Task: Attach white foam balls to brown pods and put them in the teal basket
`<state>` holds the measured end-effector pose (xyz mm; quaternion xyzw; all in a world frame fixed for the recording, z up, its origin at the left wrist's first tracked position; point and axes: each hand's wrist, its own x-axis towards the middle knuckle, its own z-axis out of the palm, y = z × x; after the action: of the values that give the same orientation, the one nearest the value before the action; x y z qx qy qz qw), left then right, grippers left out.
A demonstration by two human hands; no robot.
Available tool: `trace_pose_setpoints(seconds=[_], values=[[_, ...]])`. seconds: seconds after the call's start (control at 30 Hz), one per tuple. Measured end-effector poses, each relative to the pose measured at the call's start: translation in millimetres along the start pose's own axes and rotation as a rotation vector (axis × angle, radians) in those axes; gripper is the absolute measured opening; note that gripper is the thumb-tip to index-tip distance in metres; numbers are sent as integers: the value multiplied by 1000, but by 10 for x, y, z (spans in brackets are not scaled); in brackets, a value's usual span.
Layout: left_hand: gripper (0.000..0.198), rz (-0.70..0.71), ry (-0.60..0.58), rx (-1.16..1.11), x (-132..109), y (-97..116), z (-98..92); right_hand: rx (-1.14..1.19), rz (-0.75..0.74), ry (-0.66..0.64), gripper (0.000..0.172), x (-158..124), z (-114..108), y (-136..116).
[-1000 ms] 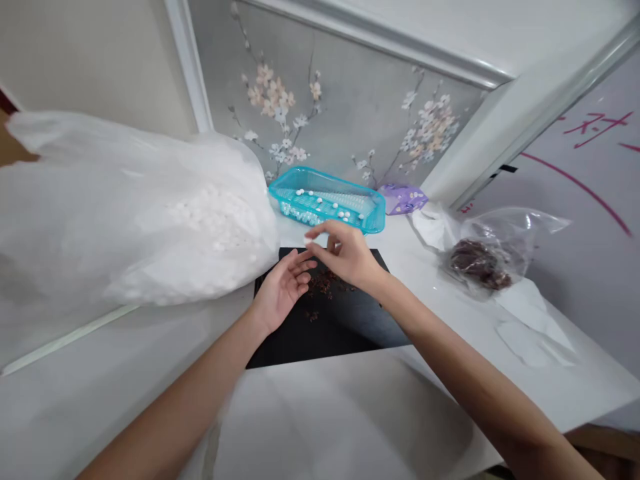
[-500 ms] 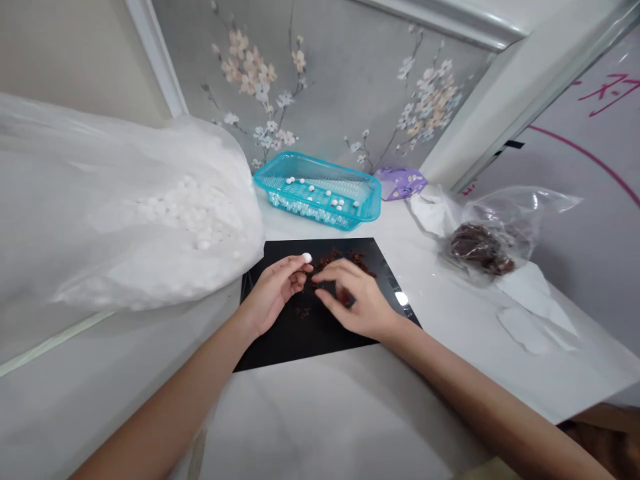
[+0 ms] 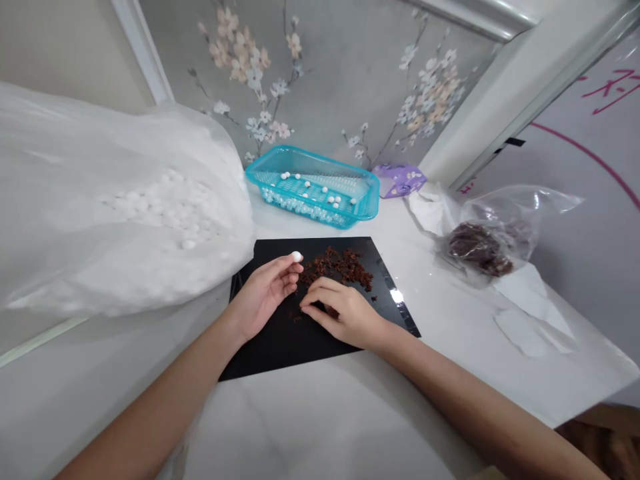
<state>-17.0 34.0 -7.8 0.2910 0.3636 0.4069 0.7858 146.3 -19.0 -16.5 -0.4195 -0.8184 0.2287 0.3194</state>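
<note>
1. Pinching a small white ball (image 3: pixel 297 256) at its fingertips, the left hand (image 3: pixel 267 293) holds it above the black board (image 3: pixel 280 357), palm turned toward the right hand (image 3: pixel 345 310).
2. The ball lies just beyond the right fingertips and slightly to their left, near but apart from them; being round, it shows no long axis.
3. The right hand curls low over the board, thumb and forefinger nearly together (I cannot tell whether they meet, or nip a shred).
4. The brown shreds (image 3: pixel 346 265) lie just beyond the right hand, to the right of the ball, spread loosely from side to side; the right hand is the nearer.
5. The board sits on a white table (image 3: pixel 290 427), its right edge catching a glare.
6. Behind the board stands a blue basket (image 3: pixel 367 205) with several white balls inside, a purple packet (image 3: pixel 400 181) beside it.
7. A bulky white bag (image 3: pixel 150 220) fills the left; a clear bag (image 3: pixel 530 227) of brown stuff lies at the right.
</note>
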Motion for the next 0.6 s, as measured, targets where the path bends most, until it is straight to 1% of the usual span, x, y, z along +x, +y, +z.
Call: trace_pose_setpoints(seconds=[0.13, 0.2, 0.27, 0.37, 0.47, 0.6], values=[[16, 39, -46, 166, -42, -9, 42, 224, 132, 299, 7, 9, 1, -50], [17, 54, -58, 279, -67, -14, 73, 416, 245, 371, 11, 21, 2, -69], [18, 79, -52, 356, -82, -24, 96, 626, 354, 407, 16, 32, 5, -65], [18, 124, -48, 424, -87, -49, 105, 824, 428, 471, 17, 45, 11, -25], [17, 149, -74, 486, -84, -72, 96, 902, 465, 481, 16, 54, 8, 16], [17, 156, -79, 485, -82, -80, 87, 953, 477, 457, 16, 59, -6, 31]])
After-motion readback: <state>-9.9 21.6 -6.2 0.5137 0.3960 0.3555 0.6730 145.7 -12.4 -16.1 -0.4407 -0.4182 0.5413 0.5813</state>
